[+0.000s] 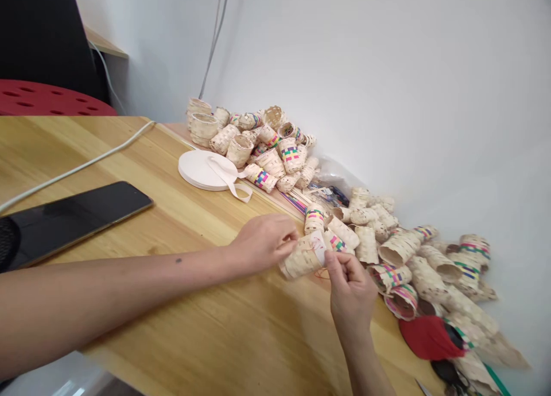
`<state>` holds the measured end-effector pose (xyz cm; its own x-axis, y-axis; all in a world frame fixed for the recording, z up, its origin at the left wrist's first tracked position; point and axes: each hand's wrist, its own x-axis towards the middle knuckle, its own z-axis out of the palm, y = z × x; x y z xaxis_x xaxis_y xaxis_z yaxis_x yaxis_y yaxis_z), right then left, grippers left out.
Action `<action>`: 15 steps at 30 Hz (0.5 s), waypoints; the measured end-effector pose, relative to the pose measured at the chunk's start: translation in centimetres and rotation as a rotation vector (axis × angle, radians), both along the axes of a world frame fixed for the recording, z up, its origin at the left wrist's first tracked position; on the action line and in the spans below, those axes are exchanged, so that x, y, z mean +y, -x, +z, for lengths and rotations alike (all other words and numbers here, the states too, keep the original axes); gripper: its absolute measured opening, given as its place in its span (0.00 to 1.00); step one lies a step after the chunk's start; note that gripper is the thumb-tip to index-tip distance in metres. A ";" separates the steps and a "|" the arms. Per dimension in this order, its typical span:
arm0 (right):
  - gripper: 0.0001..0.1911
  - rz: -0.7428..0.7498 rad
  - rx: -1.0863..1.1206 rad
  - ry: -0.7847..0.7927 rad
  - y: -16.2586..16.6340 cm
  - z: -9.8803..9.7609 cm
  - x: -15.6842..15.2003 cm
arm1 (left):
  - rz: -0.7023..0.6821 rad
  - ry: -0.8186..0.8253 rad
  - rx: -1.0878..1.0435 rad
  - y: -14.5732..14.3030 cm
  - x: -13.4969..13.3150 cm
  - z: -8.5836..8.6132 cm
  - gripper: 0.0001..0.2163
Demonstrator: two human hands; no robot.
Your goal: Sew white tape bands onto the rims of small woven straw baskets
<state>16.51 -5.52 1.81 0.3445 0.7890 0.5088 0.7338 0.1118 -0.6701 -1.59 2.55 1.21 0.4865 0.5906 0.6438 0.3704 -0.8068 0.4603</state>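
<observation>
My left hand (pixel 263 242) and my right hand (pixel 350 290) meet over a wooden table (pixel 181 304). Between them lies a small woven basket (pixel 302 258) on its side, with a white tag and a thin red thread at its mouth. My left fingers are closed on the basket's rim. My right fingers are pinched at the tag and thread. Just behind the basket stand more little woven baskets (pixel 344 229), some with coloured bands.
A pile of woven baskets (pixel 253 140) lies along the white wall at the back, another pile (pixel 434 270) to the right. A white ribbon roll (pixel 204 169), a dark phone (pixel 73 218), a white cable (pixel 77 169) and a red object (pixel 428 336) are on the table.
</observation>
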 end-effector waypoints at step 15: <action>0.13 0.116 -0.069 -0.002 -0.6 0.4 -0.2 | 0.168 -0.283 0.224 1.2 3.1 -0.1 0.05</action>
<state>17.13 -5.76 2.20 0.2148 0.8206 0.5297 0.7604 0.1999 -0.6180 -2.78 5.68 1.10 0.5446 0.4883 0.6819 0.5742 -0.8097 0.1212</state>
